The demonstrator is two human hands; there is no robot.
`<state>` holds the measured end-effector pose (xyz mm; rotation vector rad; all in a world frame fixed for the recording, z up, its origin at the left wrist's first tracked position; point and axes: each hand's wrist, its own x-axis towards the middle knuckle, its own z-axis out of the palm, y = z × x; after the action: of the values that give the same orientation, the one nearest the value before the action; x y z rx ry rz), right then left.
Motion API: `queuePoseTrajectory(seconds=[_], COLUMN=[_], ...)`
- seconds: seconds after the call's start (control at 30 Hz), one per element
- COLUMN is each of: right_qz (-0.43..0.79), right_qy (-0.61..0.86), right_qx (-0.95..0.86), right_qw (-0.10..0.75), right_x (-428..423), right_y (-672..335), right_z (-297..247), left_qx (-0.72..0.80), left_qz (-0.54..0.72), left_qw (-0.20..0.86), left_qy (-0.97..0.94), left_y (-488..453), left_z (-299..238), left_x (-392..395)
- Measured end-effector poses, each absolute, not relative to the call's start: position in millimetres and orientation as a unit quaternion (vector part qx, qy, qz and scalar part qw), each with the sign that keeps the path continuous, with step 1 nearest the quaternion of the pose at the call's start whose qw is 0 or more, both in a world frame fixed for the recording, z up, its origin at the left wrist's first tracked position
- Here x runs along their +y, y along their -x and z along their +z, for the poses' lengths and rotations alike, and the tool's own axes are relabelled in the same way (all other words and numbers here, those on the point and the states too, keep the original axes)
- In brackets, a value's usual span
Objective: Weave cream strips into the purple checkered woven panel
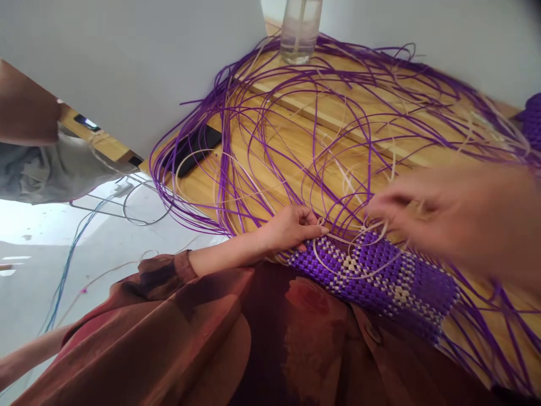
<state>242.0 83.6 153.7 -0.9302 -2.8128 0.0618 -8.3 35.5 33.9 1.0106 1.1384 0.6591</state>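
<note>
A purple and cream woven piece lies along the table's near edge, against the wearer's clothing. Loose purple strands fan out from its far edge. My left hand is at the woven piece's left end, thumb and finger pinched on a cream strand by the edge. This strand hangs in a loop over the weave. To the right, my right hand is raised above the piece and smeared by motion. Its fingers are curled together, with a bit of cream strand showing among them.
A clear bottle of liquid stands at the far side of the wooden table. Under the strands at the left lies a dark flat object. Another person's arm shows at far left. More purple weaving sits at the right edge.
</note>
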Motion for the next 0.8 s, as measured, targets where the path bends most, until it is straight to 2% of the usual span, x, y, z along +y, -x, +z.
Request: queuePoseTrajectory(seconds=[0.07, 0.23, 0.4, 0.47, 0.53, 0.6, 0.67, 0.7, 0.8], right_qz=[0.056, 0.07, -0.055, -0.064, 0.023, 0.172, 0.282, 0.301, 0.251], right_qy=[0.257, 0.269, 0.148, 0.152, 0.191, 0.236, 0.281, 0.308, 0.356], right_qx=[-0.964, -0.959, -0.985, -0.985, -0.981, -0.955, -0.914, -0.9, -0.899], right_qw=[0.04, 0.063, 0.075, 0.052, 0.004, -0.055, -0.08, -0.074, -0.052], right_x=[55.8, 8.6, 24.7, 29.0, 31.7, 37.9, 51.7, 61.3, 92.6], right_y=[-202.5, -192.8, -203.3, -198.3, -190.9, -182.5, -174.3, -170.9, -166.1], right_z=[130.8, 90.7, 111.5, 121.8, 129.1, 134.0, 136.2, 135.7, 127.4], left_qx=[0.504, 0.509, 0.52, 0.521, 0.52, 0.514, 0.509, 0.51, 0.512], left_qz=[0.296, 0.296, 0.301, 0.308, 0.312, 0.318, 0.32, 0.317, 0.301], left_qw=[0.674, 0.661, 0.653, 0.65, 0.65, 0.653, 0.66, 0.665, 0.684], left_qy=[-0.451, -0.466, -0.461, -0.459, -0.458, -0.456, -0.45, -0.444, -0.424], left_y=[8.5, 8.3, 7.6, 6.9, 6.4, 6.4, 7.1, 7.8, 10.1], left_z=[33.2, 29.8, 28.6, 28.4, 28.5, 29.3, 31.1, 32.3, 36.1], left_x=[35.4, 35.9, 35.7, 35.0, 34.0, 33.0, 32.0, 31.6, 30.7])
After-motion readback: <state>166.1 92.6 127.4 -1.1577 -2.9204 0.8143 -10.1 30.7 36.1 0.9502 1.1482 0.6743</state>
